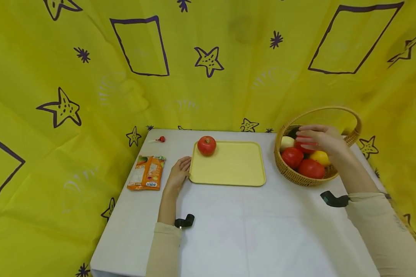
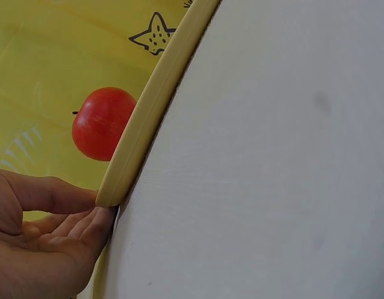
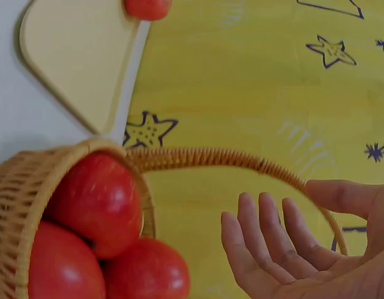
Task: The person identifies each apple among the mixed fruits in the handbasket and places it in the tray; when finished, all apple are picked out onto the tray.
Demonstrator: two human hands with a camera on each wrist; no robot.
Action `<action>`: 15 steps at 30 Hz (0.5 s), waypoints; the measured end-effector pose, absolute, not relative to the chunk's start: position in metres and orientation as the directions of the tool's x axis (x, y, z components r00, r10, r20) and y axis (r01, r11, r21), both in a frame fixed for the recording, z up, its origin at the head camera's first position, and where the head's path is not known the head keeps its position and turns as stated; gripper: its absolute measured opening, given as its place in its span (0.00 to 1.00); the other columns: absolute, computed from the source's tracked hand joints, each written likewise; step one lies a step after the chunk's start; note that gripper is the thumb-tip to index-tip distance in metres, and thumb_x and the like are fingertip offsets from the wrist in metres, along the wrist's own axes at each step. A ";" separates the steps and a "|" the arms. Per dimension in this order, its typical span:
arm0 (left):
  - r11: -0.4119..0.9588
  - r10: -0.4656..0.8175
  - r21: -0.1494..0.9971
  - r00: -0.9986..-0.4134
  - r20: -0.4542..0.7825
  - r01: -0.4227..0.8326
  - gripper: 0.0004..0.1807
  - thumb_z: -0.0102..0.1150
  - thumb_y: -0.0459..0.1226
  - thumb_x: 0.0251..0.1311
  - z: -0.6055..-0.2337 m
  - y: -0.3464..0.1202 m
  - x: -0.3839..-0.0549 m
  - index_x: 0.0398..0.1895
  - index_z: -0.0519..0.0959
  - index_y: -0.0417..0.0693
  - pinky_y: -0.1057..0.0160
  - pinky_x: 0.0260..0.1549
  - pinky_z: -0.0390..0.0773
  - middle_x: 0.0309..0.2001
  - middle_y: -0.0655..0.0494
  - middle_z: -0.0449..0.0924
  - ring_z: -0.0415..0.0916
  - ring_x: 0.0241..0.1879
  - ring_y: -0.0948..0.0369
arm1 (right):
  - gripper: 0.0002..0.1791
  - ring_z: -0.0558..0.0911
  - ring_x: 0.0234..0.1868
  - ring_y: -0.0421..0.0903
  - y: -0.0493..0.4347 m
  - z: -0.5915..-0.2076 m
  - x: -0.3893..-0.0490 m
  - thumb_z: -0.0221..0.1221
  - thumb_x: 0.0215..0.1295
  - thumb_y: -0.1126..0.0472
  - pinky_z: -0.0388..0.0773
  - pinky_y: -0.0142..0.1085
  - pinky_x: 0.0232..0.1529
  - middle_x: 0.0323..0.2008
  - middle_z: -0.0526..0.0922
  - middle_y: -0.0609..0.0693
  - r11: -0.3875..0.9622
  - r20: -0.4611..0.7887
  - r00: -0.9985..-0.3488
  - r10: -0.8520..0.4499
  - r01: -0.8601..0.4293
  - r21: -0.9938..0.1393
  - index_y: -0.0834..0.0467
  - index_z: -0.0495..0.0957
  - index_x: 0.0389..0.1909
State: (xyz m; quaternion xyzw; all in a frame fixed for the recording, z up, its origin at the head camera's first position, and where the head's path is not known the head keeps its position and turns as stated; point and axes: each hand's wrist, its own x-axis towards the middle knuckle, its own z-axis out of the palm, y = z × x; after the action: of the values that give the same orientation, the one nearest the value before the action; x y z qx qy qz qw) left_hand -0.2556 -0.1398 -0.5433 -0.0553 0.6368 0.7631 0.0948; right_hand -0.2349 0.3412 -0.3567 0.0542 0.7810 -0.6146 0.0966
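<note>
My left hand [image 1: 179, 174] is at the left edge of the yellow tray [image 1: 235, 165]. In the left wrist view its thumb [image 2: 61, 194] lies on the rim and the fingers curl below, pinching the tray. A red apple [image 1: 207, 146] with a short dark stem sits at the tray's far left corner. Over the wicker basket [image 1: 299, 178] hovers my right hand [image 1: 320, 139], fingers extended and slightly bent, holding nothing. Several red fruits [image 1: 311, 169], a yellow fruit [image 1: 320, 157] and a pale round one [image 1: 287, 143] lie in the basket. The hand partly hides them in the head view.
On the table's left side lies an orange snack packet [image 1: 147, 173]. Behind it is a red lollipop [image 1: 161, 139]. The basket's tall handle [image 1: 326, 108] arches up near the right hand. A yellow patterned curtain [image 1: 228, 92] surrounds the white table [image 1: 228, 231].
</note>
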 end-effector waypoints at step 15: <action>-0.173 0.077 0.962 -0.976 -0.202 -0.212 0.45 0.42 0.09 0.52 -0.542 -0.140 -0.254 0.78 0.61 0.37 0.57 0.76 0.63 0.77 0.40 0.62 0.59 0.78 0.50 | 0.20 0.85 0.35 0.31 0.395 -0.366 -0.244 0.58 0.77 0.58 0.87 0.25 0.40 0.31 0.84 0.30 0.103 -0.306 -0.946 0.107 0.316 -0.943 0.35 0.87 0.26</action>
State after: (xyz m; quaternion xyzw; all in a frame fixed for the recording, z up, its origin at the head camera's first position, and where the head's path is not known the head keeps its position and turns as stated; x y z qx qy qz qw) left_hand -0.2537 -0.1397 -0.5424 -0.0530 0.6358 0.7641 0.0948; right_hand -0.2442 0.3949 -0.3664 0.1434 0.7383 -0.6542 0.0799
